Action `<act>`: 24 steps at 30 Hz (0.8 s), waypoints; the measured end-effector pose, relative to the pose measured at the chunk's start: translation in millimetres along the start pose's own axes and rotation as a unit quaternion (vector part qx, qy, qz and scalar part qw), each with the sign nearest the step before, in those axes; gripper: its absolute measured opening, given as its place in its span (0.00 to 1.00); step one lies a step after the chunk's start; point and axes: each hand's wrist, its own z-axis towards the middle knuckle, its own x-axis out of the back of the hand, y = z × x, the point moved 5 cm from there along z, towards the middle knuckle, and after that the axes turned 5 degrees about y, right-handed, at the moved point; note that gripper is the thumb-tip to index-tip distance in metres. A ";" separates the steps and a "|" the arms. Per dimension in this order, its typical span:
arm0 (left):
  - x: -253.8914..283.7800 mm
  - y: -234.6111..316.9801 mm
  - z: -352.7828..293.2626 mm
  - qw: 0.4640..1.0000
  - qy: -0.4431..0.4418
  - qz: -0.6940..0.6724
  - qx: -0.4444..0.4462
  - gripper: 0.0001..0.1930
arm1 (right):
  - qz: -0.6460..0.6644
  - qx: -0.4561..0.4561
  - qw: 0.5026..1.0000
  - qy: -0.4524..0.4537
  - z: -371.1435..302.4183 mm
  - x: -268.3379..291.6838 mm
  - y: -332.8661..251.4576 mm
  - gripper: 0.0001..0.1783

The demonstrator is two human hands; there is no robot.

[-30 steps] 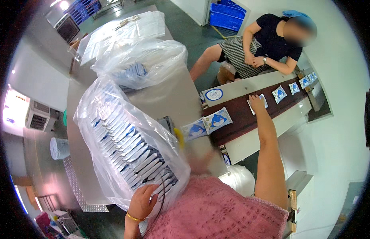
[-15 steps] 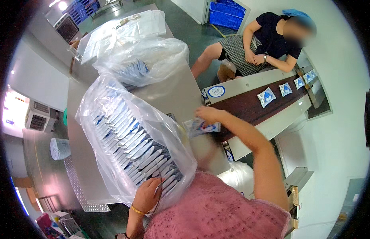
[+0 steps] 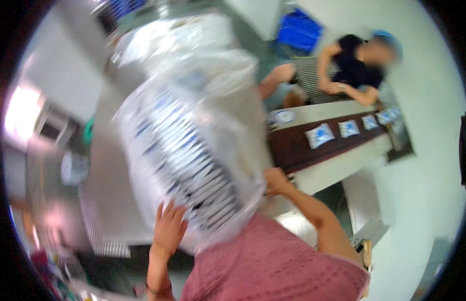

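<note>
Working at the bench (image 3: 112,200): my left hand (image 3: 169,229) is sitting, fingers spread, by the near end of a packet-filled clear bag (image 3: 229,138) lying there; right hand (image 3: 276,181) is meeting its right edge, can't tell if pinching; packets (image 3: 320,136) are lying on the belt (image 3: 292,149).

From the wearer's head, the left of 2 side-by-side fisheye cameras looks down and forward, close above the pink top (image 3: 273,261), left hand (image 3: 170,228), right hand (image 3: 276,181) and clear bag (image 3: 245,163); the belt (image 3: 298,154) lies off to the right, the seated co-worker (image 3: 357,70) farther away, dark curved edges around
</note>
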 end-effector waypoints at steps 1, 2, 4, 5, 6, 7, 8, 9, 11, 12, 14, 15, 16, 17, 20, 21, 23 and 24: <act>1.6 -4.3 -3.2 1.000 -0.008 0.001 0.000 0.18 | 0.131 -0.105 0.983 -0.081 -2.7 30.2 -18.2 0.37; 3.2 -9.7 -5.9 1.000 -0.016 -0.005 -0.016 0.19 | 0.165 -0.294 0.939 -0.069 -24.0 27.7 -10.8 0.36; 7.4 -13.6 -13.5 0.995 -0.068 -0.055 -0.042 0.25 | 0.507 -0.255 0.823 0.029 -60.5 -14.5 24.6 0.37; 10.1 -16.0 -24.7 0.993 -0.088 -0.069 -0.042 0.27 | 0.619 -0.310 0.717 0.080 -84.9 -18.3 35.7 0.40; 11.2 -16.2 -38.8 0.989 -0.109 -0.087 -0.042 0.29 | 0.707 -0.373 0.595 0.085 -113.8 -17.3 49.5 0.40; 12.9 -15.8 -47.8 0.985 -0.128 -0.105 -0.048 0.31 | 0.738 -0.379 0.549 0.102 -121.1 11.5 51.4 0.41; 10.0 -18.9 -52.9 0.985 -0.162 -0.042 -0.033 0.33 | 0.755 -0.346 0.544 0.120 -117.5 50.6 43.9 0.41; 4.5 -21.8 -56.6 0.980 -0.197 0.019 -0.021 0.35 | 0.771 -0.306 0.544 0.129 -108.8 90.1 31.7 0.42; -20.7 -30.6 -62.5 0.980 -0.145 0.127 -0.043 0.27 | 0.797 -0.201 0.559 0.106 -66.2 155.7 -16.7 0.43; -39.8 -34.5 -63.5 0.975 -0.150 0.147 -0.071 0.23 | 0.804 -0.154 0.569 0.083 -43.6 179.8 -51.8 0.44; -60.5 -37.0 -60.0 0.960 -0.161 0.195 -0.118 0.15 | 0.814 -0.080 0.576 0.013 4.7 200.4 -127.1 0.45; -34.9 -28.8 -51.3 0.965 -0.089 0.187 -0.162 0.07 | 0.815 -0.061 0.575 -0.017 25.4 200.8 -164.1 0.46; -34.2 -33.1 -56.2 0.968 -0.080 0.177 -0.161 0.07 | 0.811 -0.044 0.581 -0.046 46.9 191.1 -199.8 0.46; -33.7 -40.8 -64.7 0.970 -0.072 0.166 -0.160 0.06 | 0.802 -0.033 0.592 -0.066 69.3 175.4 -232.6 0.47; -12.7 -49.1 -83.0 0.976 0.028 0.132 -0.169 0.05 | 0.660 0.045 0.750 -0.016 120.7 121.2 -288.9 0.46; 5.5 -46.9 -85.5 0.974 0.053 0.132 -0.174 0.05 | 0.568 0.069 0.820 0.002 128.1 108.9 -299.3 0.45; 27.2 -44.0 -90.0 0.969 0.106 0.126 -0.186 0.05 | 0.292 0.126 0.947 -0.043 118.4 107.6 -313.5 0.42; 31.1 -44.0 -90.4 0.967 0.122 0.124 -0.188 0.05 | 0.195 0.183 0.963 -0.016 110.1 95.4 -319.9 0.40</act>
